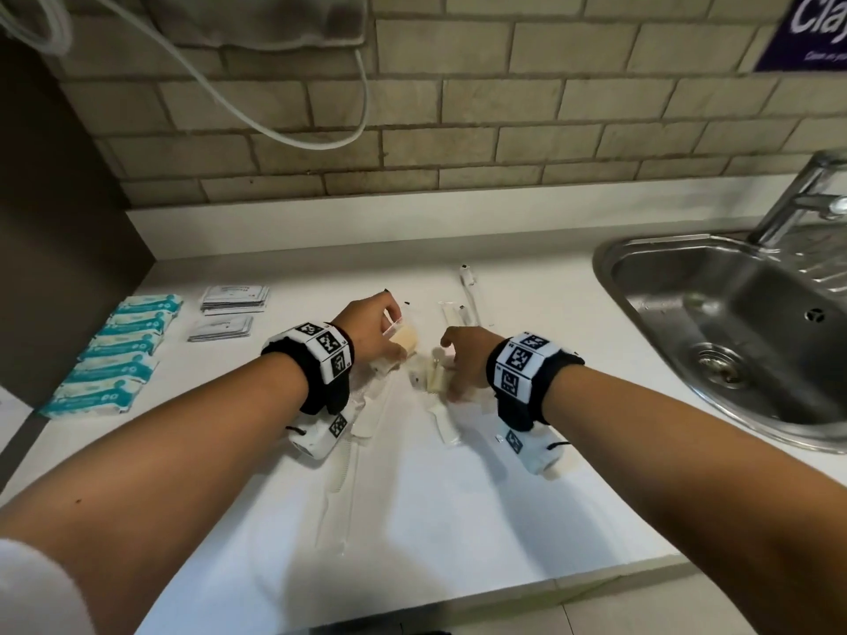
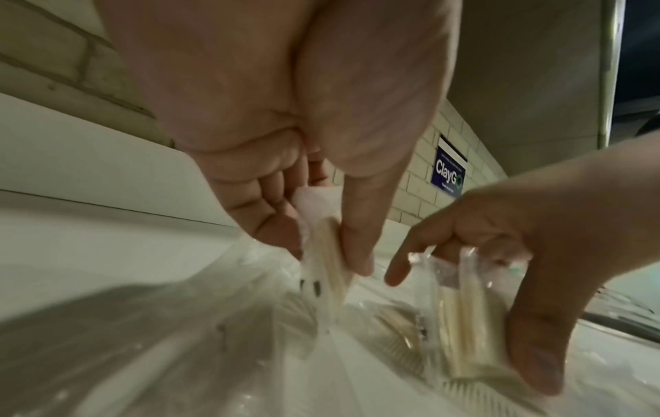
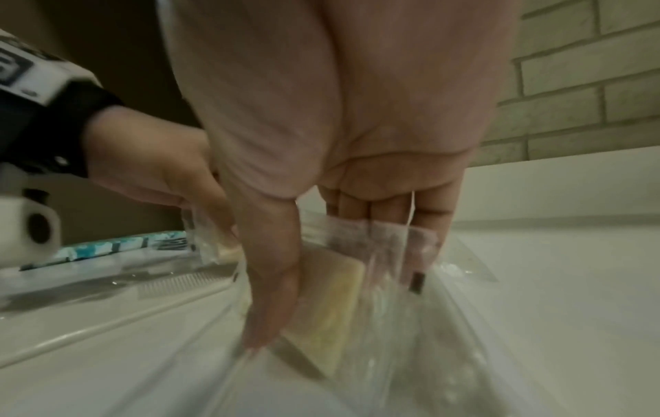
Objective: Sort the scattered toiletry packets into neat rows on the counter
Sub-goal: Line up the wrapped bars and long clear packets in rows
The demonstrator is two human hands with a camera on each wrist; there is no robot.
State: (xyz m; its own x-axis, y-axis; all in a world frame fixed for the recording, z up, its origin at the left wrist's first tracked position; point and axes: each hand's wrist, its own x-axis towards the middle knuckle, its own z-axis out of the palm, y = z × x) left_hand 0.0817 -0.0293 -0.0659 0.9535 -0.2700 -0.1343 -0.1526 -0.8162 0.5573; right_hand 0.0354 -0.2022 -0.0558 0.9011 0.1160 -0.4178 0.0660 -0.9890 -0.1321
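2 clear crinkly packets | left hand (image 1: 372,334) pinches 1 | right hand (image 1: 463,359) grips 1

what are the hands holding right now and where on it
Left hand pinches a clear packet of cream sticks near its top; right hand grips another clear cream-filled packet by its sides.

faucet (image 1: 806,199) cropped, purple sign (image 1: 811,29) cropped

Beige brick wall (image 1: 458,107) behind steel sink (image 1: 733,323).
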